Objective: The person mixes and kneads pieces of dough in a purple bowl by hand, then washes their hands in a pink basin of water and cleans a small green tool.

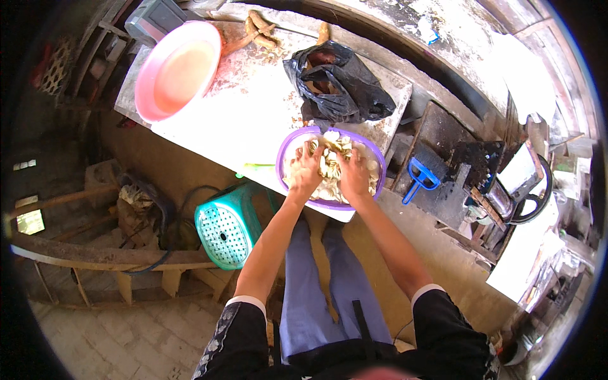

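Note:
Both my hands are in a purple-rimmed basin [382, 158] at the near edge of the white table. Pale thin slices [330, 166], apparently of a root, fill it. My left hand [305, 172] rests on the slices at the left side, fingers spread, their tips partly among the pieces. On the right side my right hand [354, 176] lies over the slices with its fingers apart and the tips partly hidden. A light green handle [258, 166] sticks out at the basin's left, on the table edge.
Behind the basin lies an open black plastic bag [342, 88]. A pink basin [144, 95] stands at the table's far left, near several brown roots [261, 31]. Below the table is a teal stool [223, 233]. To the right are a blue-handled brush [420, 177] and a machine with a black wheel [546, 196].

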{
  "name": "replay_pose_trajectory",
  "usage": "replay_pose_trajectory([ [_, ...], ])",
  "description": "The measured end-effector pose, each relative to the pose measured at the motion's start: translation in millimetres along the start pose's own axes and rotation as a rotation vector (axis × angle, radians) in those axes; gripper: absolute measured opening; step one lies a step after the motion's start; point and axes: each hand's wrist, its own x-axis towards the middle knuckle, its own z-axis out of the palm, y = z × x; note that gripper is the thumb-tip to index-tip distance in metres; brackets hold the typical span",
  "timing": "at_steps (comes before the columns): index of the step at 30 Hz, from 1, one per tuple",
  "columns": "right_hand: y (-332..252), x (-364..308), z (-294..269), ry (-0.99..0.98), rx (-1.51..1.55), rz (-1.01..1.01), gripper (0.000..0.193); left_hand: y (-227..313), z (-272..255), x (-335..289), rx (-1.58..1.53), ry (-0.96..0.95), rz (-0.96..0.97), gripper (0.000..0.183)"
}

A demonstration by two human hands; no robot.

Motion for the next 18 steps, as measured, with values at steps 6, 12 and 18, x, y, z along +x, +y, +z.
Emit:
replay_pose_trajectory([
  [6,8.4,3.6,-0.3,-0.005,0.231,0.066,0.060,1.2,-7.6,0.3,0.027,-0.030,-0.052,0.056],
  [12,19.9,0.0,-17.5,0.040,0.622,0.036,0.051,-10.4,-8.6,-4.2,-0.263,0.088,-0.008,0.044],
  [18,17.3,-15.9,-46.7,-0.016,0.606,-0.143,0.051,-5.4,-29.7,-18.9,-0.346,0.016,0.185,0.052],
])
